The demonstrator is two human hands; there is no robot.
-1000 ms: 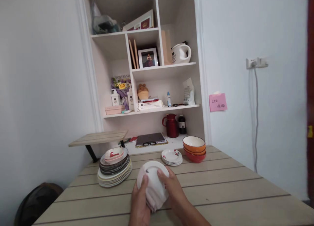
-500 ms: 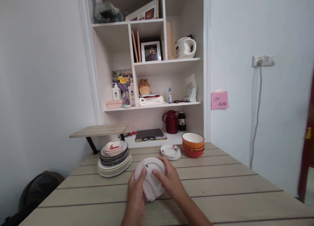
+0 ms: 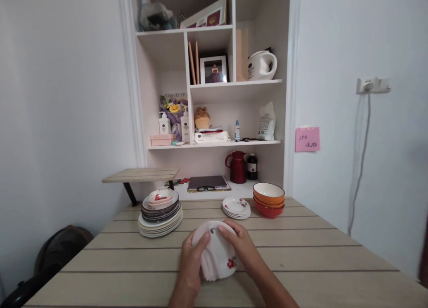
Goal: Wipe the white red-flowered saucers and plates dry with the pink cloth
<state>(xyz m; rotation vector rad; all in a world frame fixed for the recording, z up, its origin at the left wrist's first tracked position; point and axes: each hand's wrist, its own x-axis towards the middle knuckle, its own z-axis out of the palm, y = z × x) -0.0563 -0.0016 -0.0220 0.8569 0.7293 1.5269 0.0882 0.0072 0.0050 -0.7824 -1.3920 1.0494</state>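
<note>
Above the front of the table, a small white plate [image 3: 223,249] with red flowers is tilted up between my two hands. My left hand [image 3: 190,260] is closed around the plate's left side, its thumb pressing a pale cloth [image 3: 208,264] against the face. The cloth covers the left part of the plate and hangs to its lower edge. My right hand [image 3: 243,244] grips the upper right rim, thumb on the face and fingers behind, mostly hidden. Beyond my hands lies a stack of similar flowered plates [image 3: 236,206].
A taller stack of plates [image 3: 160,223] with small dishes on top stands at left. Orange and red bowls [image 3: 268,201] are stacked at the back right. Behind the table are a red jug [image 3: 237,167], a laptop [image 3: 207,182] with glasses, and white shelves [image 3: 217,144].
The cloth has shifted left on the plate, so the right part of its face and a red flower now show. My right thumb has moved up toward the rim. The view has turned slightly left.
</note>
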